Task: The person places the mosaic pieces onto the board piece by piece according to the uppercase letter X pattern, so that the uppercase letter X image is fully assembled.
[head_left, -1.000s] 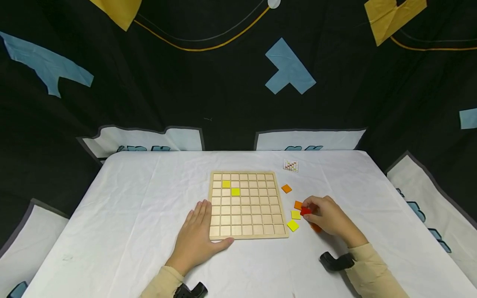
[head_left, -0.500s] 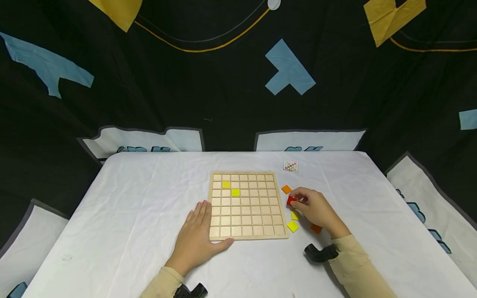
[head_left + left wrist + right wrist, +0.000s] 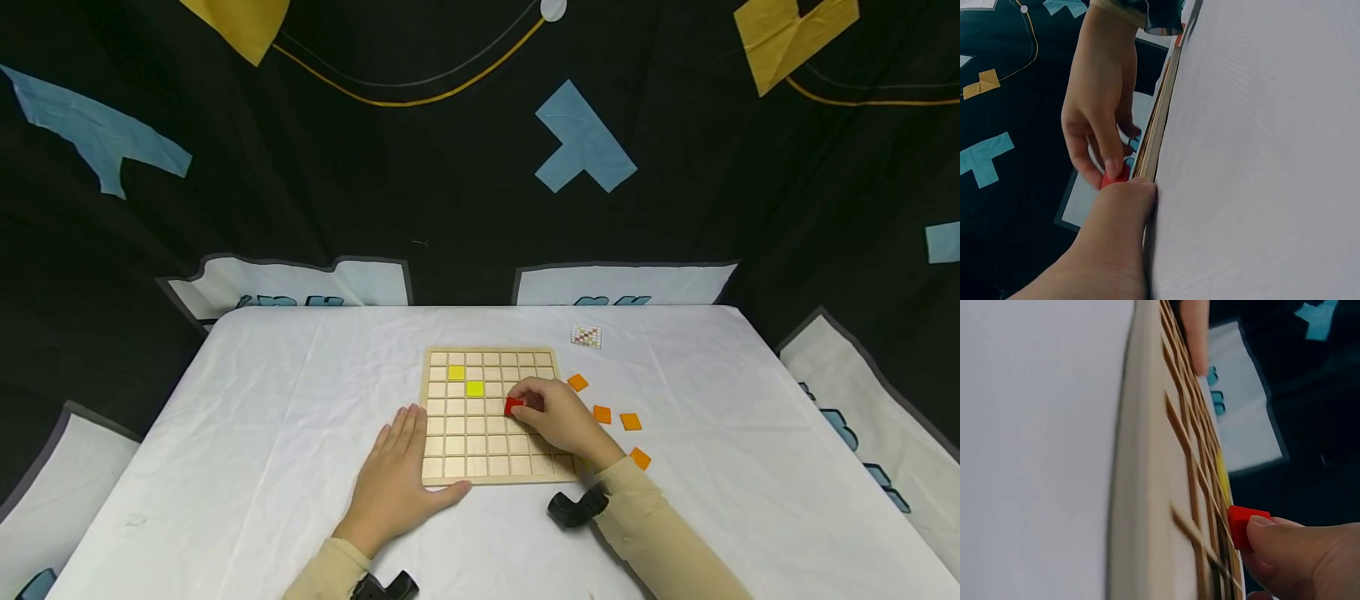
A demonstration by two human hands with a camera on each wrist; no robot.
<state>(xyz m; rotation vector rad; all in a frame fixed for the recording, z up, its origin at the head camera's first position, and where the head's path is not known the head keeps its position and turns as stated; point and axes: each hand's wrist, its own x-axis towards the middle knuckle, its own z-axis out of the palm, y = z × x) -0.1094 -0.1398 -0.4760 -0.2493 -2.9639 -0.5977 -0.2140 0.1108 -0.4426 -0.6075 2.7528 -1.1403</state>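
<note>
A square wooden grid board (image 3: 454,444) lies on the white table. My left hand (image 3: 396,482) rests flat at its left side, fingers straight along the edge and thumb at the front rim. Over the board's middle, my right hand (image 3: 564,419) pinches a red square tile (image 3: 513,406) between thumb and fingers. In the right wrist view the red tile (image 3: 1241,526) is right at the grid's surface. Two yellow tiles sit in the grid: one yellow tile (image 3: 457,372) in the second row, another yellow tile (image 3: 475,388) diagonally below it.
Right of the board lie several loose orange tiles, among them one orange tile (image 3: 577,382) near the board's edge and one orange tile (image 3: 631,422) farther right. A small card with a coloured grid pattern (image 3: 586,336) lies at the back right. A black curtain (image 3: 465,183) hangs behind the table.
My right hand has carried the red tile leftward from the loose tiles to over the board's middle. The left hand has stayed in place. The loose yellow tiles are now hidden behind the right arm.
</note>
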